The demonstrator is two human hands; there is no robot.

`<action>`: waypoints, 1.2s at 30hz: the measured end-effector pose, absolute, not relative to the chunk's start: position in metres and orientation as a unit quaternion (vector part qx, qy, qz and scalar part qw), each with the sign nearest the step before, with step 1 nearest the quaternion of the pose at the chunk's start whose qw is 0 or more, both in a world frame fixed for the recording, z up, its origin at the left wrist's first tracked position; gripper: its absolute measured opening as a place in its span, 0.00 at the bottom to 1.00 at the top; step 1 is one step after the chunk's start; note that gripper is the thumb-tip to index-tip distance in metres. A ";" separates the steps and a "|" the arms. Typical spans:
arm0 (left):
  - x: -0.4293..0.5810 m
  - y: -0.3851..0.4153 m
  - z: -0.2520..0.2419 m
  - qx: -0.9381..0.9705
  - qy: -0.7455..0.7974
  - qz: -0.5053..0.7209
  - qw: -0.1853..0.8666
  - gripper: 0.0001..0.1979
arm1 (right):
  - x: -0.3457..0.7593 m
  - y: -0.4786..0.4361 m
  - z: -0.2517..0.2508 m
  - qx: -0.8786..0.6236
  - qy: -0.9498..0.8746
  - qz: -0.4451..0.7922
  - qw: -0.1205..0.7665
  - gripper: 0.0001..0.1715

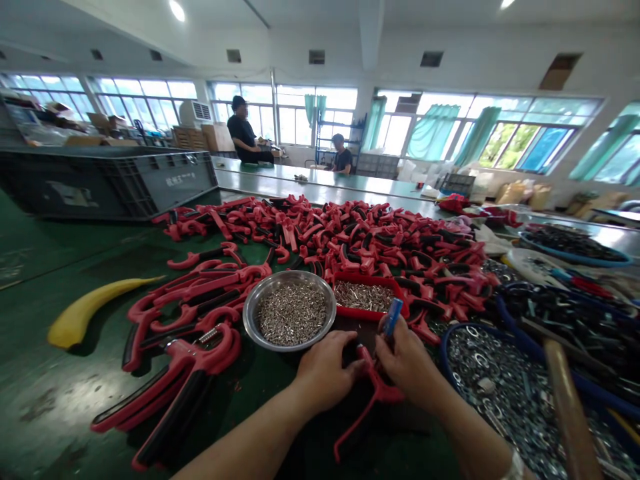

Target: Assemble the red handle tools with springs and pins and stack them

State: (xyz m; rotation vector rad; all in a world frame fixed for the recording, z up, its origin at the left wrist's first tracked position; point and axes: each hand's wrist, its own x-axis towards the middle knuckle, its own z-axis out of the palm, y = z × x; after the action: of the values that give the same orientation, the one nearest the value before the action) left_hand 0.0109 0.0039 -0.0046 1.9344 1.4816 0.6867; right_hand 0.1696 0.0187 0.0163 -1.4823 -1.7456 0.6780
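Observation:
My right hand (410,363) is closed around a short blue tool (393,317), its blue end sticking up above the fingers; its lower end is hidden. Just under that hand lies a red plastic handle (373,387) with a forked shape, its long arm pointing toward me. My left hand (325,370) has thumb and index finger curled at the upper left end of this handle, where a small metal bit shows. Beyond my left hand stands a metal bowl (290,310) full of small metal pins. Beside it, a red tray (367,297) contains longer pins.
A heap of red and black handles (350,233) covers the table's middle. Left are joined handles (190,373), a banana (95,312) and a grey crate (110,183). Right are a basin of washers (480,373), a hammer (570,407) and black parts (565,313). Two people are farther back.

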 end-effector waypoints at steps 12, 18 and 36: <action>0.011 0.003 -0.003 0.733 0.557 0.254 0.297 0.25 | 0.190 0.006 0.007 -0.548 -0.625 0.367 0.418 0.17; 0.011 0.003 -0.003 0.733 0.560 0.252 0.293 0.26 | 0.186 0.008 0.016 -0.533 -0.640 0.332 0.444 0.18; 0.012 -0.001 -0.003 0.729 0.566 0.254 0.291 0.24 | 0.165 -0.022 0.002 -0.539 -0.711 0.079 0.444 0.06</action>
State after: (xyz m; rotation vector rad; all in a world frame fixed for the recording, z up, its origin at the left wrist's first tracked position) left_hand 0.0119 -0.0006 -0.0033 1.9426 1.5085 0.6771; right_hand 0.1653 -0.0221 0.0022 -1.3367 -1.7626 0.1952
